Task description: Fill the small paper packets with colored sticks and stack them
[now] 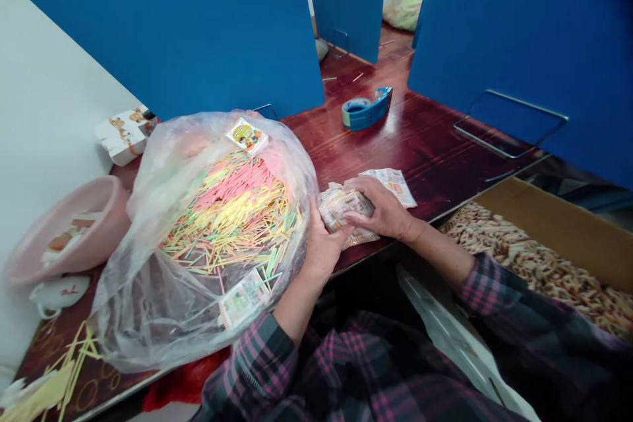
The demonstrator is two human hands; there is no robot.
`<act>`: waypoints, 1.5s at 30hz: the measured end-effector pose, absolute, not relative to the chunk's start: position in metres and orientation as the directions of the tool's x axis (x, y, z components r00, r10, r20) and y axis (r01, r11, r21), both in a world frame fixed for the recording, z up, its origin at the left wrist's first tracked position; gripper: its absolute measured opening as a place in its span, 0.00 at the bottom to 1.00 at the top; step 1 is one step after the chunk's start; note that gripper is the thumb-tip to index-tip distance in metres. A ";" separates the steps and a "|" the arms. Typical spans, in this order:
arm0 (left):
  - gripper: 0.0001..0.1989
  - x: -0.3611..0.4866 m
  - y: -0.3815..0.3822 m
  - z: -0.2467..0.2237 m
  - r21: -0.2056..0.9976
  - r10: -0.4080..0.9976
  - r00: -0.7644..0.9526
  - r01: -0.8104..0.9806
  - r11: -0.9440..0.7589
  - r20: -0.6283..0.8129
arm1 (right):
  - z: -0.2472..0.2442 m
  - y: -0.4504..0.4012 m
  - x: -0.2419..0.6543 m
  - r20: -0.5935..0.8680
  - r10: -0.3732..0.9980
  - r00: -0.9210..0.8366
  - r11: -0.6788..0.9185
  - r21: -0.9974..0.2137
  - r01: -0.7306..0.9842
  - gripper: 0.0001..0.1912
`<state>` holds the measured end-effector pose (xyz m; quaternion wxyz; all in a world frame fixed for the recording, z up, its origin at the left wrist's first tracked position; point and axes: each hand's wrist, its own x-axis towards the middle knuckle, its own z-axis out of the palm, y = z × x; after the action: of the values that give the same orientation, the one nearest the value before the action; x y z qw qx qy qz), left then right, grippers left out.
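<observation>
**Bundle of printed paper slips** [341,208]: lies toward the near edge of the surface [425,138], a dark red varnished wood top, just right of a clear plastic bag [148,290]. Its long axis runs roughly left to right, tilted a little, and a further slip [391,186] fans out from it toward the far edge.

**Right hand** [380,208]: on top of the bundle, fingers curled down, pressing it closed.

**Left hand** [324,247]: half closed, fingers [342,232] reaching the bundle's left end from below, wrist against the bag. Of the two hands, it is nearer the bag.

**Bag contents:** many thin sticks [225,211] in pink, yellow and green, with two printed cards [246,136] [243,298] on the film.

**About the surface:** a teal and blue tape dispenser [368,109] toward the far edge; a pink plastic basin [99,231] and white printed carton [126,135] at the left; loose yellow sticks [69,369] at the near left corner.

**Right of the near edge:** a cardboard box [554,231] of tan twisted pieces [539,270].

**Beyond the far edge:** blue partition panels [173,26].
</observation>
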<state>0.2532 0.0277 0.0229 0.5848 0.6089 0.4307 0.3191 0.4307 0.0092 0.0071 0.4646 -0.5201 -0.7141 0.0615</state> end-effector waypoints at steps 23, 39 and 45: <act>0.39 0.254 0.025 0.027 0.985 0.784 0.613 -0.057 0.166 -0.097 | 0.015 0.001 0.426 0.592 0.803 -0.065 0.487 -0.590 0.644 0.29; 0.37 0.273 0.015 0.022 0.979 0.898 0.439 -0.185 0.087 0.003 | 0.018 0.001 0.419 0.482 0.810 0.335 0.490 -0.869 0.067 0.24; 0.34 0.275 0.016 0.022 0.966 0.897 0.441 -0.241 0.093 0.024 | 0.017 -0.001 0.448 0.410 0.761 0.503 0.172 -0.875 0.453 0.15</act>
<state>0.2748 0.0159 0.0218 0.6694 0.5220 0.3140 0.4253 0.4485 -0.0006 0.0172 0.5952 -0.6301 -0.4816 0.1295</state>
